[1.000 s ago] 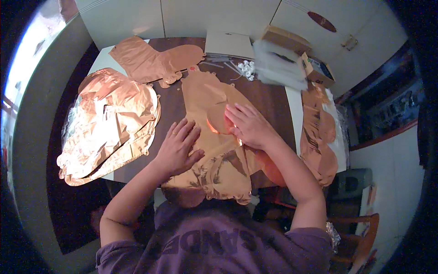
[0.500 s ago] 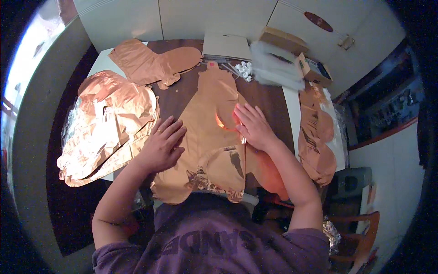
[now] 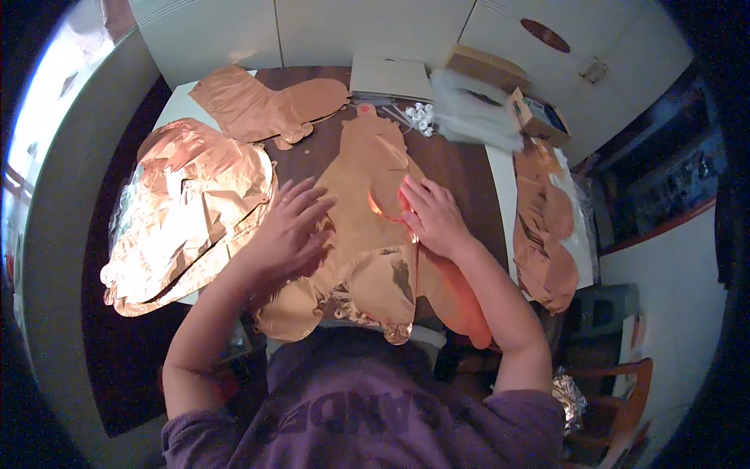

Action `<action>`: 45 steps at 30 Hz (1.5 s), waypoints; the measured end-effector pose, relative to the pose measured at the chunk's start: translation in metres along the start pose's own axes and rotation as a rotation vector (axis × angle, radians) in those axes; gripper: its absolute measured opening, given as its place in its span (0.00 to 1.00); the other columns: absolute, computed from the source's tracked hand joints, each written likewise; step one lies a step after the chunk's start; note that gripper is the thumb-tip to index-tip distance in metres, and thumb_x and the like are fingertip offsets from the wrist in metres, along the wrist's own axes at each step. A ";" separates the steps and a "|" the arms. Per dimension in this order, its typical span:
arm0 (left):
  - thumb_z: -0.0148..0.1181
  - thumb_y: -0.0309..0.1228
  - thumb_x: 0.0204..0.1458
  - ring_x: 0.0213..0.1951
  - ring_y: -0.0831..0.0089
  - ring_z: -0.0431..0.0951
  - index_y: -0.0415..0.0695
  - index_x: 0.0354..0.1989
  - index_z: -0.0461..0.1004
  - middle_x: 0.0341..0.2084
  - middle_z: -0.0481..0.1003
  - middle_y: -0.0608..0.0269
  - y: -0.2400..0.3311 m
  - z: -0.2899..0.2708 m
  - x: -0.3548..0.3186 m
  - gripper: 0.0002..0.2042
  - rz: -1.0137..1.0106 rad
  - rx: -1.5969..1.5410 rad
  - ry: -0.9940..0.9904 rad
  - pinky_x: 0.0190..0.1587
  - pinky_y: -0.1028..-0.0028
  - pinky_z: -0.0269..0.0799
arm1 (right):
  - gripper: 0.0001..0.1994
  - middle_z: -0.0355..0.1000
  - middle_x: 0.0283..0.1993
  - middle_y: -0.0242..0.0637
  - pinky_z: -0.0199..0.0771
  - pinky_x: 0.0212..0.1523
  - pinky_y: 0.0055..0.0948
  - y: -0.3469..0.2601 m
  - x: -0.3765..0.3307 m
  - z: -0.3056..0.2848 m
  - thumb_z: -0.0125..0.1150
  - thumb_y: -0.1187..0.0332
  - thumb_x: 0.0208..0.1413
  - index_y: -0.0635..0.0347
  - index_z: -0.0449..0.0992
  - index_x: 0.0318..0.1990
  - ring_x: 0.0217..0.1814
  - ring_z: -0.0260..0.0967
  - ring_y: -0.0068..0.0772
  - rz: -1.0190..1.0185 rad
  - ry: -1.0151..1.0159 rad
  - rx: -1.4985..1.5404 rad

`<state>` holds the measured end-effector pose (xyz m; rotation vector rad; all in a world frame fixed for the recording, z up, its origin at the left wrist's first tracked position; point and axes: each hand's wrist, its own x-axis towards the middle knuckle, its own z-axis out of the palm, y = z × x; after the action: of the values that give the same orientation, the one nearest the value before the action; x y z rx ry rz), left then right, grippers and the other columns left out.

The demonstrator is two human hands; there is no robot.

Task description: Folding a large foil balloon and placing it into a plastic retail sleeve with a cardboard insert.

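A flat, uninflated copper-coloured foil balloon [image 3: 361, 184] lies in the middle of the dark table, its narrow end with a small red spot pointing away from me. Its lower part is creased and partly folded over, hanging past the near edge. Over its left side is my left hand [image 3: 293, 223], fingers spread, slightly blurred; whether it touches the foil I cannot tell. My right hand [image 3: 437, 219] rests flat on the right edge, fingers stretched out beside a bright orange-red fold. A pile of shiny crumpled foil balloons [image 3: 191, 207] lies close by on the left.
More flat copper foil pieces [image 3: 273, 105] lie at the far left and along the right edge [image 3: 544, 227]. At the back are a white box [image 3: 389, 76], small white plastic pieces [image 3: 420, 119], clear plastic bags [image 3: 475, 109] and an open carton [image 3: 539, 117]. A wooden chair [image 3: 639, 391] stands lower right.
My left hand has moved slightly right and its fingers have spread. The balloon's lower left side has shifted and creased a little. My right hand stays in nearly the same place.
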<state>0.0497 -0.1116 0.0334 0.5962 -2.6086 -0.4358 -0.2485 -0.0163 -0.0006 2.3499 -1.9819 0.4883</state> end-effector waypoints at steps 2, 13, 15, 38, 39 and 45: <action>0.55 0.39 0.53 0.62 0.46 0.60 0.40 0.56 0.67 0.56 0.65 0.44 0.007 0.007 0.019 0.24 0.057 -0.072 -0.007 0.66 0.51 0.49 | 0.24 0.60 0.66 0.42 0.59 0.61 0.45 -0.002 0.000 0.001 0.54 0.59 0.57 0.60 0.67 0.59 0.63 0.58 0.50 -0.031 0.072 -0.021; 0.58 0.44 0.51 0.63 0.47 0.60 0.41 0.58 0.66 0.58 0.64 0.44 0.002 0.062 0.051 0.28 0.205 -0.050 -0.064 0.65 0.51 0.51 | 0.22 0.67 0.62 0.34 0.61 0.59 0.42 0.015 0.013 -0.005 0.57 0.58 0.55 0.54 0.72 0.56 0.59 0.62 0.43 -0.020 0.041 0.107; 0.59 0.44 0.51 0.63 0.48 0.60 0.41 0.58 0.66 0.58 0.64 0.45 0.001 0.065 0.051 0.28 0.188 -0.033 -0.063 0.65 0.50 0.51 | 0.22 0.67 0.62 0.33 0.61 0.60 0.43 0.014 0.012 -0.006 0.58 0.58 0.54 0.55 0.72 0.56 0.59 0.62 0.43 -0.038 0.041 0.102; 0.61 0.48 0.46 0.66 0.49 0.55 0.43 0.61 0.63 0.62 0.61 0.47 -0.014 0.030 0.006 0.34 -0.005 0.051 -0.068 0.67 0.48 0.47 | 0.36 0.57 0.65 0.40 0.48 0.67 0.50 0.023 0.025 -0.020 0.60 0.45 0.50 0.56 0.62 0.62 0.62 0.55 0.55 -0.135 -0.132 -0.059; 0.61 0.47 0.46 0.66 0.49 0.55 0.43 0.61 0.63 0.62 0.61 0.48 -0.016 0.031 0.006 0.34 -0.005 0.032 -0.066 0.67 0.49 0.47 | 0.36 0.57 0.65 0.40 0.48 0.67 0.50 0.022 0.027 -0.021 0.60 0.45 0.50 0.56 0.62 0.62 0.62 0.55 0.55 -0.139 -0.129 -0.061; 0.62 0.46 0.46 0.66 0.48 0.55 0.43 0.61 0.63 0.62 0.61 0.48 -0.013 0.018 -0.001 0.34 -0.049 0.044 -0.083 0.67 0.49 0.46 | 0.38 0.54 0.68 0.42 0.47 0.68 0.49 0.021 0.027 -0.023 0.58 0.43 0.50 0.56 0.61 0.64 0.64 0.54 0.56 -0.111 -0.213 -0.052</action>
<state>0.0467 -0.1188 0.0127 0.6717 -2.6937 -0.4280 -0.2705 -0.0411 0.0247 2.5565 -1.9015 0.1862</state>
